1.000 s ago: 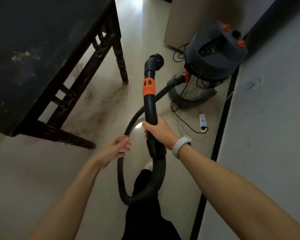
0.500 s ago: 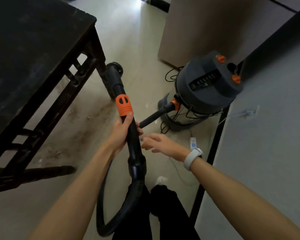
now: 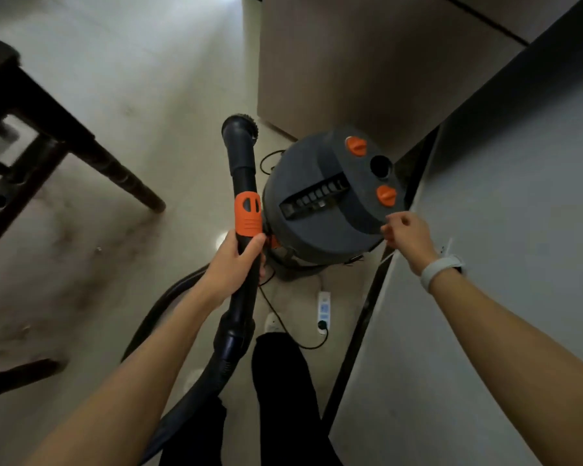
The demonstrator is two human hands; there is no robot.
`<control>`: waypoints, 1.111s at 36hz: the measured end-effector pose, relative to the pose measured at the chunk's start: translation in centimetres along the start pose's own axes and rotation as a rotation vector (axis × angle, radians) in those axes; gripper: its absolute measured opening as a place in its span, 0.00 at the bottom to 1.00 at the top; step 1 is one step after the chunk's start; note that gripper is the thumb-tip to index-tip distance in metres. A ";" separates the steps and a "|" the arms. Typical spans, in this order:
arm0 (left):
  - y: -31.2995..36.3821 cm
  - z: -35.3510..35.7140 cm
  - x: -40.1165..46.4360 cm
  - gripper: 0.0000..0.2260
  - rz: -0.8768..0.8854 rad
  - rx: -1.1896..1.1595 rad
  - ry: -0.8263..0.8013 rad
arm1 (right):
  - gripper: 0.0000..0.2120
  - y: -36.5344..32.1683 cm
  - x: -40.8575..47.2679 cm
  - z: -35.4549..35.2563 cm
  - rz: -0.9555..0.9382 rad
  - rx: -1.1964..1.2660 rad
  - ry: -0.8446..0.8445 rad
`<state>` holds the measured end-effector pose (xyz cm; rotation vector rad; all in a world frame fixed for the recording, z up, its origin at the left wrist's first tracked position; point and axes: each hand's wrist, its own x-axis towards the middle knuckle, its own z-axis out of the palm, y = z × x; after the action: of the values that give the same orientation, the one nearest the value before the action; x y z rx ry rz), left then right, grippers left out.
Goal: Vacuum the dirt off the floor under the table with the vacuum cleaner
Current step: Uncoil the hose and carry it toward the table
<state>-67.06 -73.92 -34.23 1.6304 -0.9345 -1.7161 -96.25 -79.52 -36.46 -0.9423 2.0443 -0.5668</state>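
At six o'clock, left hand (image 3: 231,269) clamps black plastic wand (image 3: 243,210) for steering; right hand (image 3: 406,235), fingers loosely curled, nears grey drum vacuum (image 3: 320,210), likely its switch.

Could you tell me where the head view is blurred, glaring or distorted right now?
In the head view, the table at left is smeared by motion blur; glare washes the floor at top centre; wide-angle distortion bends the wall at right; the vacuum cleaner and both hands stay fairly sharp.
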 end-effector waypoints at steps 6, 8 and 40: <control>-0.1 5.2 4.3 0.11 0.000 0.052 0.024 | 0.18 0.7 6.9 -2.4 0.018 -0.156 0.005; -0.2 6.2 5.3 0.12 0.012 0.086 0.026 | 0.23 0.6 8.8 -2.3 -0.003 -0.249 -0.013; 0.6 8.7 10.1 0.09 -0.025 0.091 0.048 | 0.18 2.7 13.9 -2.6 -0.439 -0.660 -0.178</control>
<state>-76.55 -81.62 -39.57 1.7405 -0.9864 -1.6651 -105.15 -88.45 -43.36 -1.7841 1.8869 0.0023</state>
